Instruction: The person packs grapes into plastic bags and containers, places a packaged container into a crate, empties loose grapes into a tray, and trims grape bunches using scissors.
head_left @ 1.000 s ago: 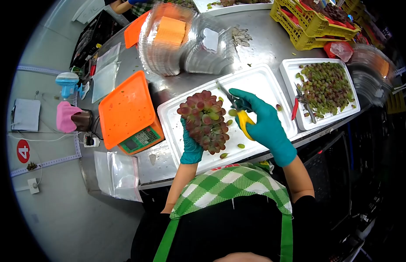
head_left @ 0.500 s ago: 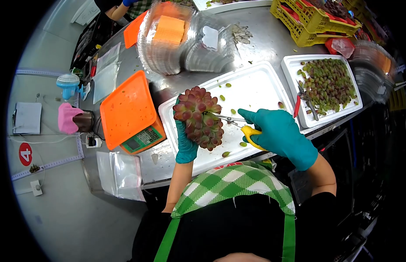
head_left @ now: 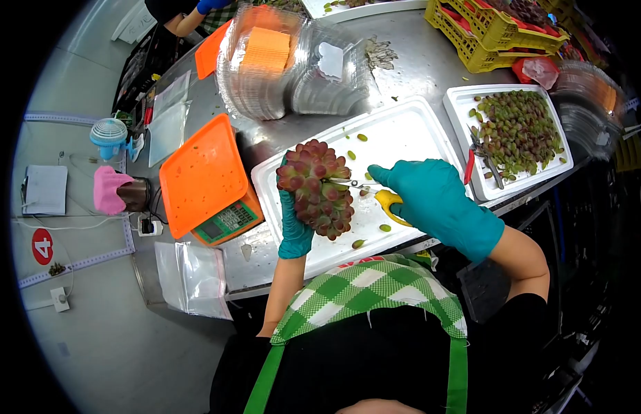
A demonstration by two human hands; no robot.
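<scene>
A bunch of reddish-green grapes (head_left: 315, 193) is held up over a large white tray (head_left: 410, 134). My left hand (head_left: 295, 231), in a teal glove, grips it from behind and below, with most of the fingers hidden by the fruit. My gloved right hand (head_left: 437, 207) holds a pair of scissors (head_left: 389, 205) by the yellow handles, its forefinger stretched along them. The metal blades point left and their tips reach in among the grapes. Several loose grapes (head_left: 358, 243) lie on the tray around the bunch.
An orange scale (head_left: 208, 181) stands left of the tray. Clear plastic containers (head_left: 327, 76) are stacked behind it. On the right, a smaller white tray (head_left: 465, 103) holds loose grapes and red-handled snips (head_left: 470, 168). Yellow crates (head_left: 482, 45) stand behind. A co-worker's arm (head_left: 186, 24) shows at the top left.
My right hand has shifted slightly up and left, the scissors' tips going a little further into the bunch. The hand now covers a loose grape at the tray's right side. My left hand has barely moved.
</scene>
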